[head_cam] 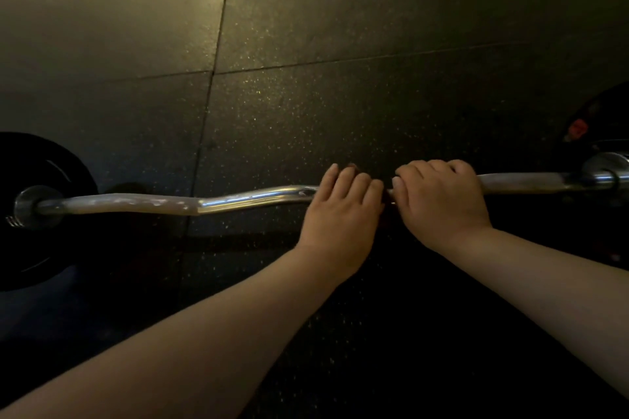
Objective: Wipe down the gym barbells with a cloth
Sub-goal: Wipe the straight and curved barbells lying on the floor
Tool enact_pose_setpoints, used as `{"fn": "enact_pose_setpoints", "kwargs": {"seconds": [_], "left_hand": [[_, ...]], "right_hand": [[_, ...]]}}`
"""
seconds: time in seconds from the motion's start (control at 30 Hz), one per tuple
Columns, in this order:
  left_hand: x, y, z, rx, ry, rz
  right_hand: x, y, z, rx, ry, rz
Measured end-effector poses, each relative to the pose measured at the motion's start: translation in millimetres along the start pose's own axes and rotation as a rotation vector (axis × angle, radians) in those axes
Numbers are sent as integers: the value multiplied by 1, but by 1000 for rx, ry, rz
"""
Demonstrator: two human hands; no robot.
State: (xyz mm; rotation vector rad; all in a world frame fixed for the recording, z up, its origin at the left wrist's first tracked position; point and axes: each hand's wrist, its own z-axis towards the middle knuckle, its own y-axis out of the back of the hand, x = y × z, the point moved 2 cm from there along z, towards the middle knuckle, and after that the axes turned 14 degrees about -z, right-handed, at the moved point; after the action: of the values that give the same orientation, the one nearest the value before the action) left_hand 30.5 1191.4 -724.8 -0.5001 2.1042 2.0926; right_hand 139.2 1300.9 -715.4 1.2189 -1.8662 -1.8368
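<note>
The barbell (pixel 245 197) spans the floor (pixel 306 95), plate (pixel 51 163) at left end.

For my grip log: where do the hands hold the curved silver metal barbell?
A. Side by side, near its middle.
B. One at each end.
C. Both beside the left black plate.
A: the left hand and right hand curl over the curved silver metal barbell, almost touching, near its middle.

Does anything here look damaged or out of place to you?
Only the barbell: toward its left end, the dull grip section shows pale patches, blotchy as if worn or smeared. The bends in the bar look even, so they are likely its shape, not damage. Nothing else stands out.
</note>
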Motion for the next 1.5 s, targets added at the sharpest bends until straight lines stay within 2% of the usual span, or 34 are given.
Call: {"fn": "enact_pose_setpoints", "kwargs": {"seconds": [0.07, 0.17, 0.23, 0.43, 0.57, 0.73, 0.93, 1.17, 1.3, 1.4, 1.5], "left_hand": [[15, 9, -6, -32, 6, 36], [33, 19, -15, -133, 158, -24], [26, 17, -16, -141, 220, -74], [10, -3, -11, -36, -42, 45], [25, 2, -29, -150, 50, 53], [11, -4, -10, -93, 147, 36], [6, 11, 40, 97, 129, 7], [-2, -31, -21, -105, -68, 106], [-6, -10, 8, -10, -29, 84], [-6, 6, 37, 67, 67, 40], [-4, 1, 24, 36, 18, 31]], "right_hand": [[-2, -1, 0, -25, 13, 24], [-4, -1, -1, -69, 21, 39], [-3, -1, 0, -66, 24, 31], [0, -2, 1, -73, -2, -2], [-2, -3, 1, -109, 12, 17], [2, -7, 4, -119, -26, -18], [2, -9, 4, -108, -9, -42], [2, -11, 2, -160, -24, -48], [2, -10, 3, -154, -19, -61], [2, -10, 5, -110, 2, -77], [1, -9, 3, -135, -4, -73]]}}
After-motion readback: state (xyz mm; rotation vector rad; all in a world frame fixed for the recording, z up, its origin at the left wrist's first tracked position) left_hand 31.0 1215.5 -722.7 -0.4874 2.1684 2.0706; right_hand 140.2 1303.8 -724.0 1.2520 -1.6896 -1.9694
